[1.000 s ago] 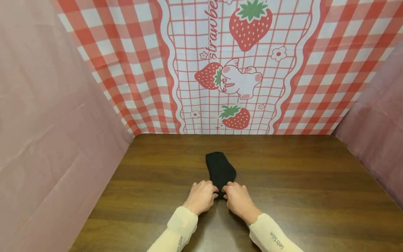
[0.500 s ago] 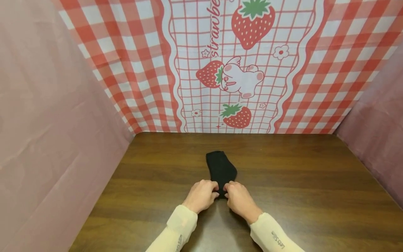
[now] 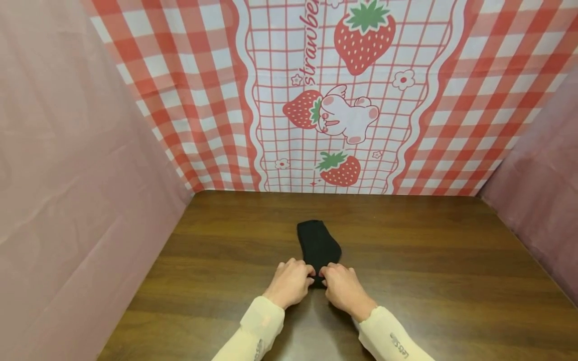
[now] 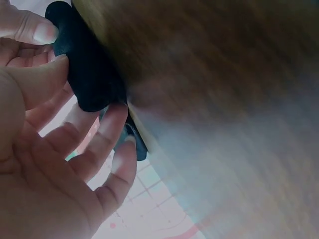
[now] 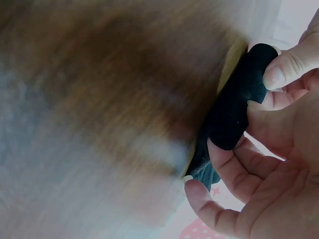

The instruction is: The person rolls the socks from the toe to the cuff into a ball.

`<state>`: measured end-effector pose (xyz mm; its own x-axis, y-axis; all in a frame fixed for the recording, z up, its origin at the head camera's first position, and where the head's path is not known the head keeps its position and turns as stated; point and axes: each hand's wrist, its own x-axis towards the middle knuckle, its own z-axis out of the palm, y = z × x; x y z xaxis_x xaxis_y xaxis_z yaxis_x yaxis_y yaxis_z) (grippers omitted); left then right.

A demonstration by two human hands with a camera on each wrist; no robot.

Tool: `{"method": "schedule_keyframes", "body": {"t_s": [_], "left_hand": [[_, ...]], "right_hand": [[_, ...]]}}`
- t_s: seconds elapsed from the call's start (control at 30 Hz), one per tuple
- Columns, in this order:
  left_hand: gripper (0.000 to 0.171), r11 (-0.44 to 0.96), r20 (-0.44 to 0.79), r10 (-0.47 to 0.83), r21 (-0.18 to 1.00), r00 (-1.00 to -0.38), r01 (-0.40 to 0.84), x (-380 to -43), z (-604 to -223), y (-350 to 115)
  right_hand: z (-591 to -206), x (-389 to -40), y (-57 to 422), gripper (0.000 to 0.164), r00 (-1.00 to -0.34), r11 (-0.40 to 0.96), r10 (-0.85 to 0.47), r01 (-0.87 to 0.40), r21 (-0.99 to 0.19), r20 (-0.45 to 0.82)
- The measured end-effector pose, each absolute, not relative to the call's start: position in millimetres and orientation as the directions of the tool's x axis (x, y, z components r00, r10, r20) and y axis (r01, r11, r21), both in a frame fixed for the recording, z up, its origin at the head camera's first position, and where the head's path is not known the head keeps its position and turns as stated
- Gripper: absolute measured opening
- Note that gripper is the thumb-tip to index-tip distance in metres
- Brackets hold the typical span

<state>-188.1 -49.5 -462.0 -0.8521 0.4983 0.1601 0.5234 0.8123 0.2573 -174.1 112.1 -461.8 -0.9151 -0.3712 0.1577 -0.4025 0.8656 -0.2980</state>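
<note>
A black sock lies on the wooden table, its far part flat and its heel bulging to the right. My left hand pinches the left side of its near end, and my right hand pinches the right side. In the left wrist view, the sock's near end forms a thick roll between thumb and fingers. The right wrist view shows the same rolled end, with the right thumb on it and the fingers curled beneath. Part of the near end is hidden behind the fingers in the head view.
The brown wooden table reaches back to a red-and-white checked curtain printed with strawberries. Pink cloth walls stand at the left and right sides.
Both hands stay at the sock's near end, with only slight finger shifts. The sock's far part keeps its place on the table, and the head view moves slightly.
</note>
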Motion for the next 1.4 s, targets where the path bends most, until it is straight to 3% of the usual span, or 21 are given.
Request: {"method": "schedule_keyframes", "body": {"t_s": [0.37,0.63,0.97,1.17,1.4], "left_hand": [[0.007,0.827,0.148,0.476,0.259,-0.867,0.499,-184.5,-462.6,-47.3],[0.005,0.823,0.171,0.483,0.247,-0.859,0.512,-183.7,-460.0,-44.9],[0.002,0.815,0.141,0.462,0.32,-0.875,0.482,-188.1,-460.2,-45.4],[0.014,0.805,0.168,0.459,0.336,-0.872,0.489,-188.4,-462.6,-46.6],[0.011,0.823,0.15,0.451,0.312,-0.88,0.475,-186.7,-460.3,-44.0]], "right_hand": [[-464.7,-173.6,111.7,0.008,-0.929,0.879,-0.345,-0.37,-0.3,0.134],[-465.5,-171.9,112.3,0.011,-0.91,0.86,-0.366,-0.411,-0.302,0.196],[-464.4,-172.8,111.7,0.01,-0.915,0.869,-0.358,-0.4,-0.292,0.187],[-466.6,-174.0,111.5,0.012,-0.926,0.878,-0.326,-0.372,-0.302,0.191],[-468.1,-175.6,110.9,0.015,-0.938,0.886,-0.291,-0.339,-0.317,0.188]]}}
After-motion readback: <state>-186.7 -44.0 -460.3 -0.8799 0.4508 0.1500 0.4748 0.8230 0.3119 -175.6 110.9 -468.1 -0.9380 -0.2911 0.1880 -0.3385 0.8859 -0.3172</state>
